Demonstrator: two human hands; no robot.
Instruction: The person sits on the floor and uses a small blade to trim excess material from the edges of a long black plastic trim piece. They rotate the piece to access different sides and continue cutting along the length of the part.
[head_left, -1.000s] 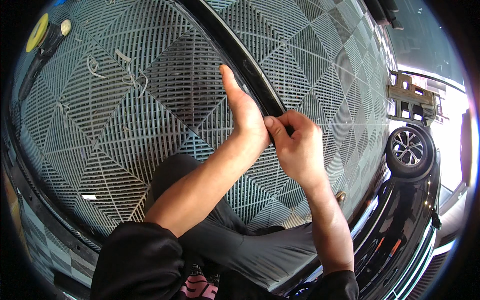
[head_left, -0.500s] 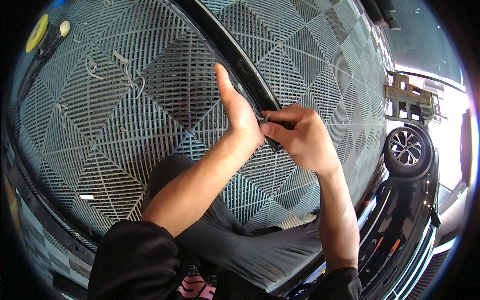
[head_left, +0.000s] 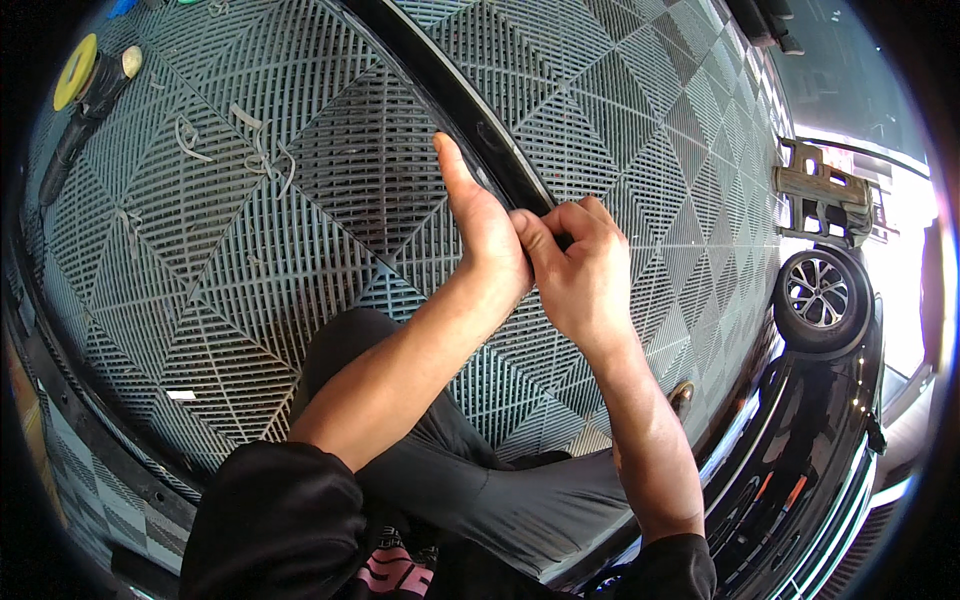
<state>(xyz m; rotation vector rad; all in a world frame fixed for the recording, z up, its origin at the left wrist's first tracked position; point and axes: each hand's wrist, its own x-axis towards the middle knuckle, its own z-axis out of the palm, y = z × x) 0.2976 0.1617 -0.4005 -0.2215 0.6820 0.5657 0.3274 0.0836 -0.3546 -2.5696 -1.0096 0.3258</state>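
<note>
A long, slightly curved black trim strip (head_left: pixel 465 120) runs from the upper edge down to my two hands. My left hand (head_left: pixel 487 225) supports it near the lower end, palm against its side and thumb stretched upward; the other fingers are hidden behind the strip. Close beside it, my right hand (head_left: pixel 580 255) is closed on the strip's end, thumb pressed along the edge and fingers curled over. Whether anything small lies between that thumb and fingers cannot be made out.
Grey grid floor tiles (head_left: pixel 250 215) spread around my crossed legs. Thin, curled pale strips (head_left: pixel 262 160) lie at the left. A polisher with a yellow pad (head_left: pixel 88 95) rests farther left. On the right are a black car (head_left: pixel 790 430) with its wheel (head_left: pixel 818 290) and a brown rack (head_left: pixel 825 190).
My right hand has shifted slightly up and left along the strip, its thumb now pressed on the edge. The small grey bit at its fingertips no longer shows. My left hand barely moved.
</note>
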